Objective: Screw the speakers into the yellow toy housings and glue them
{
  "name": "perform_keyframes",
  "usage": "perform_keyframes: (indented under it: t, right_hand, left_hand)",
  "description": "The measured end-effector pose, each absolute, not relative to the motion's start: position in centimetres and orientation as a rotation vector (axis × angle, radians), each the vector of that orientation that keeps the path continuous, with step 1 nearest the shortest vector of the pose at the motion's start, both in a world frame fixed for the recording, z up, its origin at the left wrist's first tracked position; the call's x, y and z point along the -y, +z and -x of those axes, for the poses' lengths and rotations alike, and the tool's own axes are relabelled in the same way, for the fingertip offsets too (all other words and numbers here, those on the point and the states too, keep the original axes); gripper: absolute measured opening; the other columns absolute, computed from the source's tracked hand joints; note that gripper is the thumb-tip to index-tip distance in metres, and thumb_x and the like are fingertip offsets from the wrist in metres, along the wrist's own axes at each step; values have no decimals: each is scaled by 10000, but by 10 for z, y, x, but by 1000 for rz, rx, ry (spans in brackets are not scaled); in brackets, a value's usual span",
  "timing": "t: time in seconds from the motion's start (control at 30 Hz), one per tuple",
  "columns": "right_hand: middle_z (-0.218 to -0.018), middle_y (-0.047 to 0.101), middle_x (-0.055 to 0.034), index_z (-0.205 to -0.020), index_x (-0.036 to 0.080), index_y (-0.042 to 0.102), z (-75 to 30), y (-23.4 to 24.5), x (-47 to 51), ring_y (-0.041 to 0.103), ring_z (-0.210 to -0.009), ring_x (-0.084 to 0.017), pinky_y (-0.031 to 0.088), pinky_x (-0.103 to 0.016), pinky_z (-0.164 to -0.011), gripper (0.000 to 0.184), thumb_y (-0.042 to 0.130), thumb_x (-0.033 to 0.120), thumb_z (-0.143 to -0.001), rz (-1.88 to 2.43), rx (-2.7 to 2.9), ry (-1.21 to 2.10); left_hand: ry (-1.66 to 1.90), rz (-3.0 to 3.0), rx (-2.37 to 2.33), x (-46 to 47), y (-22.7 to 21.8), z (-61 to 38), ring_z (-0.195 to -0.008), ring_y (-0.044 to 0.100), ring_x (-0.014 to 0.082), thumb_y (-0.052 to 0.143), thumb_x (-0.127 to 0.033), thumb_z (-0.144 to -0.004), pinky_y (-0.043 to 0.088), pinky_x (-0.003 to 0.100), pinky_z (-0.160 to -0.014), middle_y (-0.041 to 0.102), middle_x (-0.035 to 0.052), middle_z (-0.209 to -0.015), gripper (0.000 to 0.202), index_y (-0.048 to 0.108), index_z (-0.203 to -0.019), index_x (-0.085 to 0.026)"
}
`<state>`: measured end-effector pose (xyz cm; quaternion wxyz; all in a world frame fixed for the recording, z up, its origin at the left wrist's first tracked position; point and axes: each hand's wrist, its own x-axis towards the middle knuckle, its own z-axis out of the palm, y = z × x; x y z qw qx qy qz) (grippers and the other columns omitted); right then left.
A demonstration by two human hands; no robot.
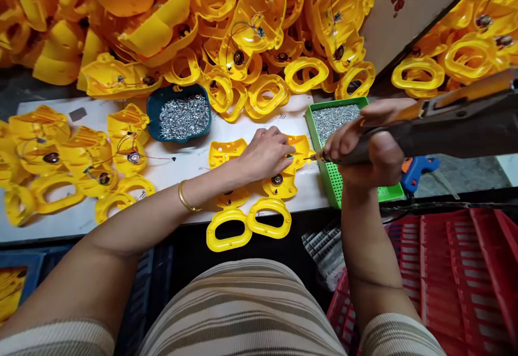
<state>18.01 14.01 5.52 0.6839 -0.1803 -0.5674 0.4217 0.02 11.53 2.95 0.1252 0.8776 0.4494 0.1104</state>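
My left hand [269,153] bends over a yellow plastic housing [299,150]. Its fingers are curled down onto the part, and the fingertips press at a small spot I cannot make out. A dark round component [277,179] sits in the lower part of that housing. In my right hand [368,145] is a dark power screwdriver [429,132], lying almost level. Its thin bit points left and ends at the right edge of the housing. Another yellow housing [227,151] lies partly under my left forearm. Two yellow oval rings [229,244] rest at the table's front edge.
A dark teal bowl [152,113] and a green tray [311,121] hold many small screws. A blue glue gun [418,175] lies right of the tray. Yellow housings [129,148] are at left; a large heap [259,16] fills the back. Red crates [449,269] stand lower right.
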Motion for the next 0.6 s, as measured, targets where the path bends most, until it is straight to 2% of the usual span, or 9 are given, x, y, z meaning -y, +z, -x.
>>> perform_keyframes:
  t: [0.1,0.23,0.37,0.6]
  right_hand:
    - [-460,458,61,-868,267,710,-190,49,-135,389,-307,-133,375,-299,-301,162,673,383,-762,518,1233,897]
    - [-459,475,61,-859,269,703,-199,40,-129,388,-302,-132,388,-304,-292,179,721,394,-732,559,1232,875]
    - [-498,526,52,-898,205,700,-200,39,-125,457,-338,-118,449,-273,-344,165,686,281,-752,461,1248,916]
    - [-533,557,27,-964,144,685,-208,43,-124,495,-375,-129,464,-286,-370,233,589,238,-774,400,1266,906]
  left_hand:
    - [441,-2659,-1274,-89,40,26,-1252,473,293,457,-458,-984,330,492,-1041,601,115,-1308,400,636,-1247,-216]
    - [419,-2693,-1386,-53,19,52,-1422,300,366,504,-682,-879,126,610,-1138,368,124,-1550,634,510,-1393,-311]
    - [335,-2657,-1354,-50,-7,54,-1458,245,372,592,-721,-798,39,627,-1161,281,71,-1603,735,420,-1445,-415]
    - [360,-2689,-1326,-78,-16,28,-1446,275,368,571,-744,-795,31,632,-1165,356,82,-1567,747,449,-1433,-375]
